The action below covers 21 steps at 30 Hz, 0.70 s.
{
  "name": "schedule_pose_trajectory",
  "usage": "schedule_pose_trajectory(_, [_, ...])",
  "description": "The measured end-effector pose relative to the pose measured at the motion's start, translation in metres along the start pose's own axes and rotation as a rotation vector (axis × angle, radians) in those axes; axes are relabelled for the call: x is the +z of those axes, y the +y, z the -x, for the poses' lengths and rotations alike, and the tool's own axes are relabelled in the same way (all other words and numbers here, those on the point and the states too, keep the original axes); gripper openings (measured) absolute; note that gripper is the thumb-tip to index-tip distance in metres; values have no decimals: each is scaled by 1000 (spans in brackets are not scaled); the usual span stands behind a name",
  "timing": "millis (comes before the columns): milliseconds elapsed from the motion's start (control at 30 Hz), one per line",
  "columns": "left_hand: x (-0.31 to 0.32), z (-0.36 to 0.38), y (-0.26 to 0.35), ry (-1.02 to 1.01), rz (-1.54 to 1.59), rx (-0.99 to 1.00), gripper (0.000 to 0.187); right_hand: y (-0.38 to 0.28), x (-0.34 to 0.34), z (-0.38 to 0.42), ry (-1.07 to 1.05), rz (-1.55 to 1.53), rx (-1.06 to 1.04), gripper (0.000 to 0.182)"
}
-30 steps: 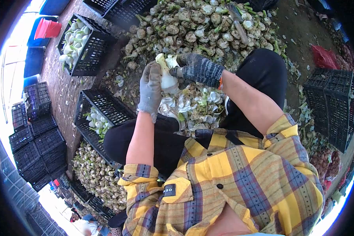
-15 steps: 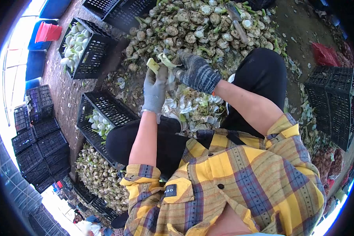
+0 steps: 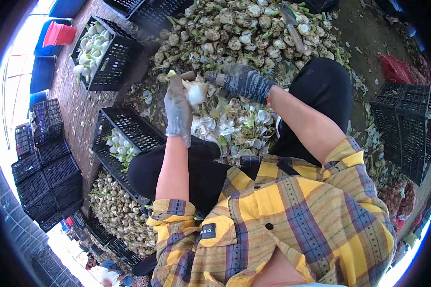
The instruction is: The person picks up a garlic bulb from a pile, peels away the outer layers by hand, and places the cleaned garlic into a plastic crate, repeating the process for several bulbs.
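My left hand [image 3: 177,103], in a light grey glove, is closed around a garlic bulb [image 3: 195,94]. The bulb's white side faces right, and torn brownish skin shows at its edge. A cut pale-green stem end [image 3: 171,73] sticks up past the fingers. Just right of the bulb is my right hand [image 3: 244,83], in a dark grey striped glove and slightly blurred. Its fingers point left and look pressed together; whatever is between them is hidden. Loose white skins [image 3: 220,126] lie below both hands. Beyond them rises a pile of dirty garlic bulbs [image 3: 234,36].
A knife-like tool with a worn handle [image 3: 296,38] rests on the pile. Black crates of cleaned white bulbs stand left, one farther [image 3: 107,62] and one nearer [image 3: 136,126]. Another black crate [image 3: 402,129] is at right. More bulbs [image 3: 119,210] lie lower left, near stacked crates [image 3: 48,177].
My left hand has turned and shifted slightly left, bringing the bulb's white side into view. My right hand has moved slightly right, away from the stem, and is blurred.
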<state>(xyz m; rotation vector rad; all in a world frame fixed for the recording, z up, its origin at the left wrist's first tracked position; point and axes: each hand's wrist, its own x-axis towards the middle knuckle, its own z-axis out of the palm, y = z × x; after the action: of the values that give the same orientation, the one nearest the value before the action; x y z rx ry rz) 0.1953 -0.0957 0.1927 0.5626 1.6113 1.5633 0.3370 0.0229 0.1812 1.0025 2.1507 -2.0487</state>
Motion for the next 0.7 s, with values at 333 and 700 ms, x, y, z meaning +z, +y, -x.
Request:
schedule_pose_trajectory(333, [8, 5, -8, -216, 9, -7, 46, 9, 2, -5, 64, 74, -121, 46])
schedule_pose_trajectory(700, [15, -3, -23, -63, -150, -6, 40, 22, 14, -4, 359, 108, -269, 28])
